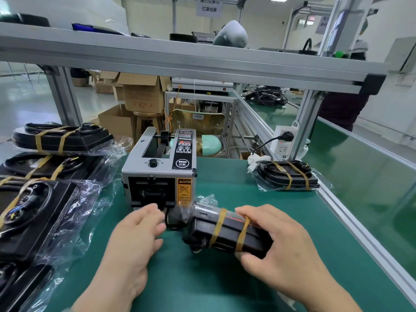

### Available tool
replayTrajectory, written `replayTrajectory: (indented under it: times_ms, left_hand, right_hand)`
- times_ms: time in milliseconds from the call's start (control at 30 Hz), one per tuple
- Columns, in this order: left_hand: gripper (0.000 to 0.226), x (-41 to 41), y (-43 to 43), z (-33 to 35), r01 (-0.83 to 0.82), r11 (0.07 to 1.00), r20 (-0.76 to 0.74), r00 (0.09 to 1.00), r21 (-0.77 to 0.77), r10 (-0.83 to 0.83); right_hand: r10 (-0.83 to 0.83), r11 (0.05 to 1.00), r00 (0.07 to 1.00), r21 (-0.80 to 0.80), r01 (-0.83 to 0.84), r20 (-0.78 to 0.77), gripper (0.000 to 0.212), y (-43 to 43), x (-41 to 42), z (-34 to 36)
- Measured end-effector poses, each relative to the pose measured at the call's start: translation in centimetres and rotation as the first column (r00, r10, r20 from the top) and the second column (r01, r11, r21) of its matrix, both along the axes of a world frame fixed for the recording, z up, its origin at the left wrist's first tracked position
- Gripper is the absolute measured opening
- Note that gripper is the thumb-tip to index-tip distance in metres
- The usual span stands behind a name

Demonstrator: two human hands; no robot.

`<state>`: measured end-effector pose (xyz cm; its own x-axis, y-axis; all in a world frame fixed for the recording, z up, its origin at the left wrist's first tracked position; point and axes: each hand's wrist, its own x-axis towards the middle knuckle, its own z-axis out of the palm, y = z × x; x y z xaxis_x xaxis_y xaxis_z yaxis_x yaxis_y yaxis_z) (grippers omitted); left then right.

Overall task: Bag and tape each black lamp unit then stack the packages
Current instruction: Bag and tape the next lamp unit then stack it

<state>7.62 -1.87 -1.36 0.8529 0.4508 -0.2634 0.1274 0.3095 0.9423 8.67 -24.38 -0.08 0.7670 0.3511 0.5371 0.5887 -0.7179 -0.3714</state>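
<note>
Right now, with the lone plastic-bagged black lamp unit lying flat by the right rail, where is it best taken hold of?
Grip the plastic-bagged black lamp unit across its short width, between its two brown tape bands, from above, fingers over the far edge, thumb on the near. It lies flat; the bands hold the bag tight there, and loose plastic flares at the ends.

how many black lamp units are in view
6: four lamp units down the left, one gripped by the right hand, one at far right. Others may be hidden off-frame left.
</note>
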Motion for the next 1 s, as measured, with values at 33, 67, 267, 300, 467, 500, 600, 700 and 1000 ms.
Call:
replayTrajectory:
  times_ms: [33, 67, 267, 300, 467, 500, 600, 700, 1000]
  left_hand:
    - [0.010, 0.0, 0.5, 0.1, -0.044, 0.999, 0.009, 0.999, 0.015, 0.044]
    - [0.010, 0.2, 1.1, 0.2, -0.076, 0.997, 0.010, 0.997, 0.012, 0.076]
    - [0.009, 1.3, 2.9, 1.3, -0.065, 0.991, -0.078, 0.995, -0.114, 0.056]
    - [0.010, 1.5, 2.9, 1.4, -0.056, 0.990, -0.080, 0.996, -0.129, 0.046]
    - [0.009, 2.6, 2.5, 1.9, -0.030, 0.988, -0.058, 0.998, -0.154, 0.021]
    - [0.009, 2.9, 2.5, 2.0, -0.029, 0.988, -0.056, 0.998, -0.151, 0.020]
    - [0.011, 3.5, 2.6, 2.1, -0.040, 0.989, -0.050, 0.998, -0.142, 0.034]
    - [0.010, 3.9, 2.8, 2.1, -0.066, 0.991, -0.037, 0.997, -0.114, 0.062]
    - [0.008, 4.7, 2.8, 1.8, -0.138, 0.990, -0.035, 0.990, 0.029, 0.139]
  right_hand:
    - [-0.017, 0.999, 1.000, -0.028, 0.017, 0.005, 0.056, 0.0, 0.0, 0.0]
    - [-0.031, 0.998, 1.000, -0.056, 0.031, 0.001, 0.056, 0.1, -0.1, 0.1]
    - [-0.022, 0.990, 1.000, -0.137, 0.023, 0.010, 0.056, 0.3, -0.1, 0.0]
    - [-0.023, 0.991, 1.000, -0.131, 0.025, 0.015, 0.056, 0.2, -0.1, 0.0]
    - [-0.028, 0.990, 0.999, -0.138, 0.030, 0.016, 0.057, 0.2, -0.1, -0.1]
    - [-0.029, 0.990, 0.999, -0.139, 0.031, 0.014, 0.057, 0.2, -0.1, -0.1]
    - [-0.032, 0.989, 0.999, -0.145, 0.034, 0.013, 0.056, 0.2, -0.1, -0.1]
    - [-0.037, 0.988, 0.999, -0.150, 0.038, 0.009, 0.055, 0.3, -0.1, 0.0]
    - [-0.042, 0.986, 0.999, -0.161, 0.038, -0.019, 0.054, 0.3, -0.2, 0.0]
